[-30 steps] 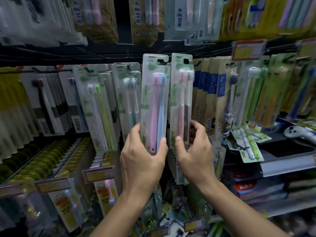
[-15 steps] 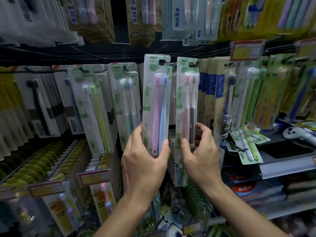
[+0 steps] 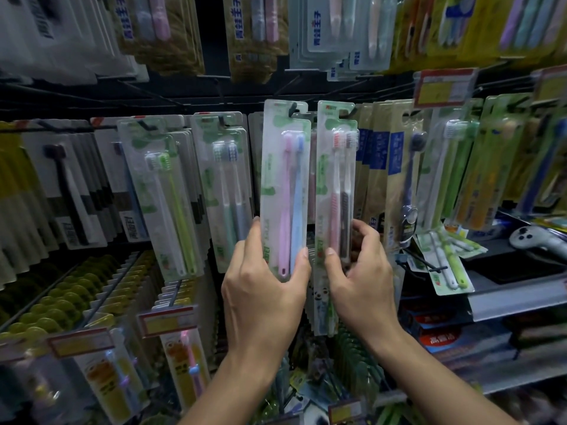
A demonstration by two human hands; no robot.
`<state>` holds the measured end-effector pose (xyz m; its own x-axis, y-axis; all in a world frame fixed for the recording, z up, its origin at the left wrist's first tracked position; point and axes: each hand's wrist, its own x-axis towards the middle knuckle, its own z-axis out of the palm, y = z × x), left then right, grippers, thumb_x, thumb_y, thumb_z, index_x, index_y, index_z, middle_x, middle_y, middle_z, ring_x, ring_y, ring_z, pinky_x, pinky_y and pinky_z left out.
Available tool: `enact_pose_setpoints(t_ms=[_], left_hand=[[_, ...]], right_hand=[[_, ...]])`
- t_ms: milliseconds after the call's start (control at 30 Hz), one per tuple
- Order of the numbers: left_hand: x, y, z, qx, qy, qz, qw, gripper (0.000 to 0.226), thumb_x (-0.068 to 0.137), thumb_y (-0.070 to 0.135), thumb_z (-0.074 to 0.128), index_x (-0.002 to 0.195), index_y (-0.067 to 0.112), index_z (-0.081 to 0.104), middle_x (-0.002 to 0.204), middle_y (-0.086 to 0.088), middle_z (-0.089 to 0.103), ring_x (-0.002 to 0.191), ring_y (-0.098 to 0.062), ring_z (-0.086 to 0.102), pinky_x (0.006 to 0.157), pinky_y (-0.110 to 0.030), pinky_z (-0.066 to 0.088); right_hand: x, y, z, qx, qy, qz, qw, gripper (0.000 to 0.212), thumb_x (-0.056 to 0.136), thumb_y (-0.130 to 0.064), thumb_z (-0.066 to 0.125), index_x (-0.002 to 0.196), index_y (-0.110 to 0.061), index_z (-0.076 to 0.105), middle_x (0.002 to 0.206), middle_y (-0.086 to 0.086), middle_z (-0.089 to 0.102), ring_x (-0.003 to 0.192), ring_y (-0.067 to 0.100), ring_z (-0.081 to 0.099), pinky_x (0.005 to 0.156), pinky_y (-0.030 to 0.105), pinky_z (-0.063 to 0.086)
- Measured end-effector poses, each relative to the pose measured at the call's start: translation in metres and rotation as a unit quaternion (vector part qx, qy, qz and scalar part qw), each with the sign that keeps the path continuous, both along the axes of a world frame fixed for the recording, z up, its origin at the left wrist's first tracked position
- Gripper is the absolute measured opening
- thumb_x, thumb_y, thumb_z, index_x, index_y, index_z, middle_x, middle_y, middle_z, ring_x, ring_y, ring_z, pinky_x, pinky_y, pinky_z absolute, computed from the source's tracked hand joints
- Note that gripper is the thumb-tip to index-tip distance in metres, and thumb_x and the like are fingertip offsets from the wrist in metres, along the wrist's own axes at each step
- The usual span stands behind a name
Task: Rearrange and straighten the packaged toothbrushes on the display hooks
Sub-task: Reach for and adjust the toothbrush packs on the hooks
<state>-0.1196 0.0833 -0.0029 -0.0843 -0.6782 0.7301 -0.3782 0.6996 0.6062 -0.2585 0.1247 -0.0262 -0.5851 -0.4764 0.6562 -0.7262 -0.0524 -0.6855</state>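
Note:
My left hand [image 3: 264, 289] grips the bottom of a clear pack with a pink and a blue toothbrush [image 3: 287, 185], held upright. Its hang hole sits at a black hook tip [image 3: 294, 108]. My right hand [image 3: 359, 277] pinches the lower end of a second pack with a pink and a dark toothbrush [image 3: 337, 185], its top notch beside another hook [image 3: 352, 111]. Both packs stand side by side in front of the middle row. Whether either pack hangs on its hook I cannot tell.
More green-labelled packs [image 3: 165, 197] hang left of my hands, beige and blue packs [image 3: 383, 167] to the right. A loose green pack [image 3: 445, 262] lies on the right shelf [image 3: 515, 299] near a white controller [image 3: 534, 240]. Price tags [image 3: 167, 322] stick out on lower hooks.
Both packs have risen slightly and come upright, their tops now level with the hook tips. The view has shifted a little to the left.

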Motion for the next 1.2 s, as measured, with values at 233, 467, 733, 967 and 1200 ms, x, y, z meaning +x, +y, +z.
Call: enact_pose_setpoints(t_ms=[233,467,733,967,1200], left_hand=[[-0.008,0.0,0.003,0.007,-0.01,0.012,1.0,0.09,0.091,0.045,0.076,0.164,0.018,0.03,0.147,-0.002,0.059,0.11,-0.01,0.067,0.1,-0.016,0.045],[-0.017,0.0,0.007,0.007,-0.037,0.035,0.999,0.073,0.094,0.044,0.071,0.159,0.031,0.04,0.114,0.002,0.067,0.078,-0.008,0.062,0.07,-0.021,0.044],[-0.031,-0.025,0.012,0.028,-0.04,0.04,0.998,0.073,0.097,0.047,0.065,0.162,0.041,0.031,0.101,0.002,0.058,0.081,-0.018,0.063,0.074,-0.033,0.055],[-0.034,-0.036,0.009,0.03,-0.045,0.031,0.998,0.072,0.097,0.046,0.066,0.16,0.038,0.032,0.108,-0.002,0.063,0.073,-0.019,0.066,0.072,-0.039,0.059],[-0.04,-0.036,0.011,0.024,-0.064,0.036,0.997,0.072,0.096,0.05,0.066,0.16,0.036,0.034,0.11,-0.004,0.072,0.087,-0.024,0.071,0.073,-0.039,0.06]], right_hand=[[0.001,0.0,-0.001,-0.01,0.003,-0.005,1.0,0.064,0.099,-0.031,0.067,0.153,-0.018,0.035,0.129,0.004,0.064,0.11,0.024,0.066,0.09,0.041,0.056],[0.002,-0.004,0.002,-0.009,0.028,-0.016,0.999,0.064,0.1,-0.029,0.067,0.155,-0.016,0.039,0.15,0.003,0.055,0.135,0.015,0.052,0.104,0.021,0.04],[-0.006,-0.022,0.01,0.029,0.055,-0.05,0.997,0.065,0.101,-0.032,0.063,0.158,-0.015,0.038,0.152,0.006,0.053,0.137,0.022,0.053,0.109,0.034,0.044],[-0.01,-0.031,0.012,0.072,0.056,-0.061,0.994,0.062,0.104,-0.034,0.058,0.158,-0.016,0.034,0.151,0.011,0.054,0.132,0.03,0.057,0.104,0.042,0.047],[-0.011,-0.036,0.015,0.076,0.045,-0.066,0.994,0.061,0.105,-0.034,0.054,0.158,-0.014,0.032,0.148,0.016,0.056,0.129,0.032,0.06,0.102,0.043,0.048]])
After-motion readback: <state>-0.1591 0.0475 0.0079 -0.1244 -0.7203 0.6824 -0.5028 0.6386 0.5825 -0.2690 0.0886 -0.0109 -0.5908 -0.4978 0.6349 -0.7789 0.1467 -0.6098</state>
